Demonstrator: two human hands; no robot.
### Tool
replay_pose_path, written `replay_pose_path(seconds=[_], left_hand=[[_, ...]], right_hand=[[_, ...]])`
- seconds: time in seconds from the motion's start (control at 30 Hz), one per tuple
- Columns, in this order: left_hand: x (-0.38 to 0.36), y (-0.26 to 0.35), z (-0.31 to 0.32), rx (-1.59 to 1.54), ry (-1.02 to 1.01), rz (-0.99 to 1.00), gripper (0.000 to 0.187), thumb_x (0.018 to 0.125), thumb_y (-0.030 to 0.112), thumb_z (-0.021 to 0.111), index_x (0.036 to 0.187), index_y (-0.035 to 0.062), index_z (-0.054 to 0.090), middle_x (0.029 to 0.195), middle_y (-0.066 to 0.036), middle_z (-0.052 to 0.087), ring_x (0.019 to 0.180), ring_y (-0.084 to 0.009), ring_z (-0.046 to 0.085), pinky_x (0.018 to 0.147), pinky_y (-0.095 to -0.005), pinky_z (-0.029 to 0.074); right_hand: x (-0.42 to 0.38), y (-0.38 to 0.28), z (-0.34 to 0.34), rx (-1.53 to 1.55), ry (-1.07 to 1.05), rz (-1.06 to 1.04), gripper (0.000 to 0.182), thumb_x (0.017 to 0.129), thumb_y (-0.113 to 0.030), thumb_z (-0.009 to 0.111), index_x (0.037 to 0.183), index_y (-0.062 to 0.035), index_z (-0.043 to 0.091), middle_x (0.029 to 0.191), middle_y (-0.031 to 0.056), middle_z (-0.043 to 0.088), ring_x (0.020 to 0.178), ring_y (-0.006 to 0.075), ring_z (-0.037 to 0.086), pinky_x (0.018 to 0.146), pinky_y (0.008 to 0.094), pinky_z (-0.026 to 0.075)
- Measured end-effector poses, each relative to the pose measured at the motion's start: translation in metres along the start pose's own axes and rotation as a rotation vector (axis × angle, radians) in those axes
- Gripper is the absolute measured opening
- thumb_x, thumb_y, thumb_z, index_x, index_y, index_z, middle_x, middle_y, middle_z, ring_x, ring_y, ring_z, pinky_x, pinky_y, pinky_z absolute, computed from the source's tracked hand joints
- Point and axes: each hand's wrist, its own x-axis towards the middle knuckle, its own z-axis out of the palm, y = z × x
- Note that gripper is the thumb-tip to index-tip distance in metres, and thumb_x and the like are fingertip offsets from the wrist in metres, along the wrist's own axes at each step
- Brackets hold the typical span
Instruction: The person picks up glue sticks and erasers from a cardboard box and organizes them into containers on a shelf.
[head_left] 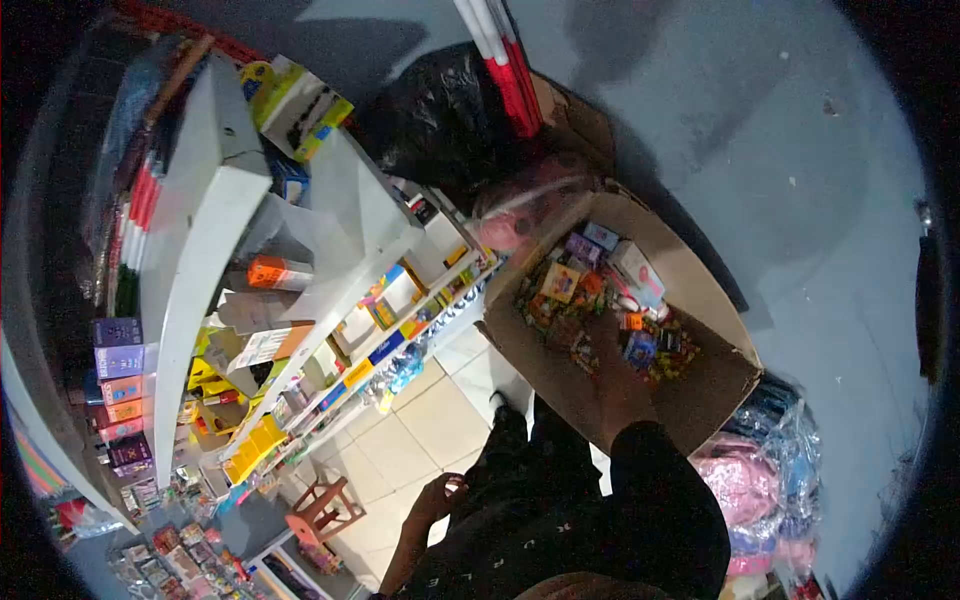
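Observation:
An open cardboard box holds small colourful packets, a white and pink carton, a yellow-orange box and purple boxes. My right hand reaches down into this box among the packets; its fingers are dark and hard to make out, so what it touches or holds is unclear. My left hand hangs beside my dark trousers, over the tiled floor, with its fingers curled and nothing plainly in them.
White shelves with small goods stand on the left. A black plastic bag and red-and-white poles lie beyond the box. Plastic-wrapped pink items are at lower right. A small brown wooden stool stands at lower left.

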Motion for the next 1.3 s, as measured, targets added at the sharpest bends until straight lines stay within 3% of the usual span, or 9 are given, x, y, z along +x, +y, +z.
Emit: replay_pose_path(seconds=[0.27, 0.33, 0.37, 0.43, 0.53, 0.73, 0.87, 1.03, 1.3], left_hand=[[0.009, -0.021, -0.018, 0.077, -0.038, -0.005, 0.046, 0.09, 0.04, 0.066, 0.123, 0.0082, 0.059, 0.113, -0.013, 0.068, 0.09, -0.0263, 0.069, 0.083, -0.0384, 0.055], [0.025, -0.036, -0.016, 0.105, -0.074, 0.063, 0.046, 0.09, 0.04, 0.066, 0.123, 0.0089, 0.059, 0.112, -0.012, 0.069, 0.091, -0.0266, 0.069, 0.083, -0.0384, 0.055], [0.032, -0.034, -0.016, 0.112, -0.086, 0.084, 0.046, 0.09, 0.04, 0.066, 0.123, 0.0092, 0.059, 0.112, -0.012, 0.069, 0.091, -0.0267, 0.069, 0.083, -0.0384, 0.055], [0.052, -0.04, -0.017, 0.084, -0.105, 0.223, 0.044, 0.089, 0.039, 0.066, 0.122, 0.0105, 0.06, 0.109, -0.01, 0.069, 0.095, -0.0254, 0.068, 0.085, -0.0382, 0.054], [0.088, -0.026, -0.02, 0.086, -0.087, 0.355, 0.039, 0.09, 0.033, 0.066, 0.12, 0.0104, 0.061, 0.103, -0.009, 0.069, 0.097, -0.0227, 0.065, 0.084, -0.0353, 0.052], [0.093, 0.064, -0.048, -0.848, -0.397, 0.432, 0.044, 0.093, 0.034, 0.063, 0.129, 0.01, 0.053, 0.113, -0.005, 0.061, 0.095, -0.0209, 0.061, 0.081, -0.0376, 0.052], [0.06, 0.112, -0.053, -1.301, -0.546, 0.374, 0.05, 0.096, 0.047, 0.055, 0.13, 0.0109, 0.051, 0.115, -0.008, 0.06, 0.101, -0.0223, 0.061, 0.084, -0.0413, 0.054], [0.047, 0.086, -0.043, -1.549, -0.586, 0.372, 0.041, 0.102, 0.045, 0.044, 0.12, 0.0089, 0.054, 0.111, -0.01, 0.061, 0.105, -0.0258, 0.06, 0.088, -0.0456, 0.052], [0.038, -0.003, -0.073, -1.811, -0.316, 0.251, 0.038, 0.097, 0.049, 0.051, 0.108, 0.0137, 0.06, 0.102, -0.006, 0.062, 0.096, -0.0224, 0.061, 0.088, -0.0433, 0.049]], right_hand=[[-0.036, 0.069, -0.003, 0.641, 0.147, -0.018, 0.044, 0.091, -0.035, 0.063, 0.12, -0.0033, 0.056, 0.105, 0.0117, 0.064, 0.091, 0.0298, 0.063, 0.079, 0.0395, 0.054], [-0.033, 0.103, -0.007, -0.139, 0.391, -0.377, 0.045, 0.091, -0.033, 0.064, 0.124, -0.0035, 0.054, 0.109, 0.0115, 0.063, 0.09, 0.0288, 0.062, 0.078, 0.0379, 0.054], [-0.043, 0.088, -0.022, -0.331, 0.418, -0.447, 0.045, 0.092, -0.032, 0.064, 0.125, -0.0035, 0.053, 0.111, 0.0115, 0.062, 0.09, 0.0282, 0.062, 0.077, 0.0374, 0.054], [-0.075, 0.05, -0.073, 0.083, 0.059, -0.195, 0.045, 0.092, -0.032, 0.064, 0.125, -0.0035, 0.054, 0.112, 0.0121, 0.062, 0.09, 0.027, 0.062, 0.077, 0.0384, 0.053], [-0.123, 0.001, -0.119, 0.201, 0.28, -0.307, 0.029, 0.088, -0.025, 0.067, 0.104, -0.002, 0.06, 0.099, 0.0092, 0.063, 0.082, 0.0232, 0.059, 0.075, 0.0416, 0.048], [-0.294, -0.189, -0.158, 0.441, 0.279, -0.235, 0.023, 0.085, -0.018, 0.069, 0.099, -0.0009, 0.063, 0.09, 0.0075, 0.064, 0.078, 0.0176, 0.06, 0.069, 0.0365, 0.05], [-0.356, -0.252, -0.122, 0.25, -0.216, -0.26, 0.024, 0.085, -0.014, 0.068, 0.105, -0.0034, 0.063, 0.087, 0.0085, 0.064, 0.073, 0.0116, 0.062, 0.06, 0.0278, 0.051], [-0.417, -0.308, -0.045, -0.14, -0.201, -0.634, 0.038, 0.091, -0.03, 0.062, 0.113, 0.0005, 0.06, 0.098, 0.0186, 0.067, 0.093, 0.0328, 0.066, 0.078, 0.0436, 0.051], [-0.453, -0.325, 0.029, -0.18, -0.371, -0.753, 0.047, 0.093, -0.035, 0.058, 0.122, 0.0011, 0.051, 0.106, 0.0271, 0.063, 0.1, 0.0413, 0.063, 0.086, 0.0447, 0.049]])
